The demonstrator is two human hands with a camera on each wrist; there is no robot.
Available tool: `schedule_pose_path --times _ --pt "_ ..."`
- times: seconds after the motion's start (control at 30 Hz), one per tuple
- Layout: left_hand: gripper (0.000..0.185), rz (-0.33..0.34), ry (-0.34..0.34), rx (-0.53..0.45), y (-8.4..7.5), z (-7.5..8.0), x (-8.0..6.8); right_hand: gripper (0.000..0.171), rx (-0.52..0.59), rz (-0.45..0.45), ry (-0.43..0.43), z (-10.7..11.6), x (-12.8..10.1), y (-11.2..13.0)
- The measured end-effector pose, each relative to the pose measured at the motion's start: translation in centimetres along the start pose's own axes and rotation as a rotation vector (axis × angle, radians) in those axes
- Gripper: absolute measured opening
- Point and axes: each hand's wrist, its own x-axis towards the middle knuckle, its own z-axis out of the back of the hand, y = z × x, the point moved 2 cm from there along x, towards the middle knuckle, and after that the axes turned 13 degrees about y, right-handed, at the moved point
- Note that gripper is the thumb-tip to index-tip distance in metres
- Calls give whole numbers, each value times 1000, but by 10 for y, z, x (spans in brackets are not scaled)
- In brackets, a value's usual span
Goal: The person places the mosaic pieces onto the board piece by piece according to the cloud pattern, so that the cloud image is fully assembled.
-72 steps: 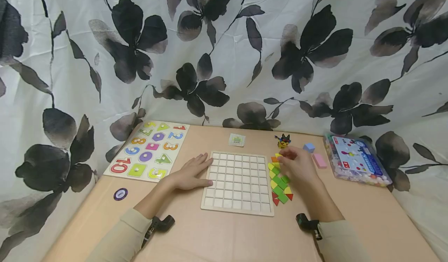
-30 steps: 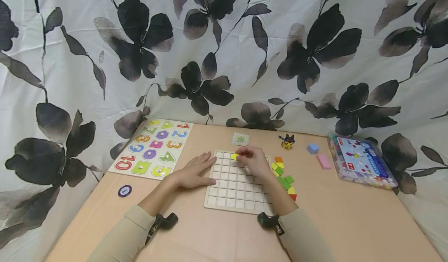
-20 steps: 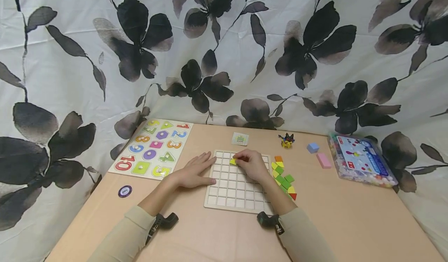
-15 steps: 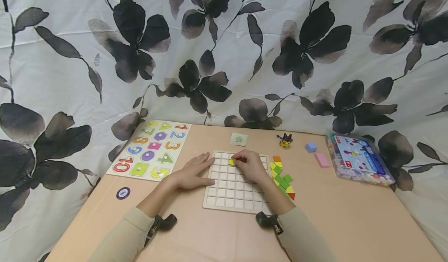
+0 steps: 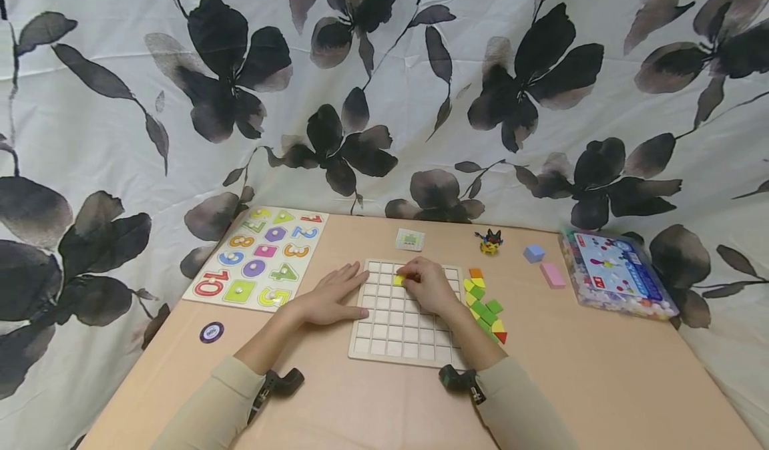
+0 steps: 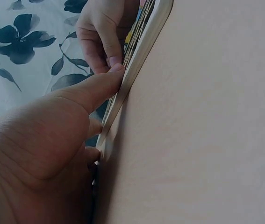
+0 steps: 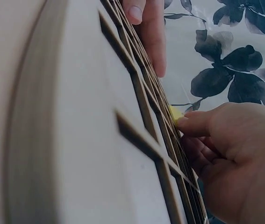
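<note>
Yellow block point(image 5: 398, 280) pinched at the fingertips of the right hand point(image 5: 428, 286), low over a cell in the second row of the wooden grid board point(image 5: 404, 333), a little left of the board's middle. Seen edge-on from the right wrist too: yellow block point(image 7: 175, 113) just at the grid ribs, right hand point(image 7: 225, 149) curled round it, though seated or only touching cannot be told. Left hand point(image 5: 329, 296) flat on the table point(image 5: 601, 383), fingers straight and spread, thumb and fingertips against the left edge of the board; same contact plain from the left wrist, left hand point(image 6: 43, 144) pressed to the rim of the grid board point(image 6: 137, 60).

By the look of it, very early going: every other cell of the board bare, no piece yet settled. Left to do, most likely, nearly everything: a row of coloured blocks point(image 5: 483, 304) in green, yellow, orange and red lying just right of the board. Farther off: a small pattern card point(image 5: 410, 240) beyond the board, a number puzzle point(image 5: 260, 256) at far left, a blue cube point(image 5: 532, 253), a pink block point(image 5: 550, 275), a small toy figure point(image 5: 489, 241), a bead box point(image 5: 613, 273), a round token point(image 5: 210, 332).
</note>
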Motion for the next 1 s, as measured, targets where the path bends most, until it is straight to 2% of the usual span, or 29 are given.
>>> schedule_pose_path --times 0.27,0.57,0.77,1.0 --pt "91 10 7 1 1 0 1 23 -43 -23 52 1 1 3" --pt "92 12 6 -4 2 0 1 25 -36 -39 81 5 1 5" --pt "92 22 13 0 2 0 1 29 32 10 72 27 -7 19" --pt "93 18 12 4 4 0 3 28 -12 40 1 61 -22 32"
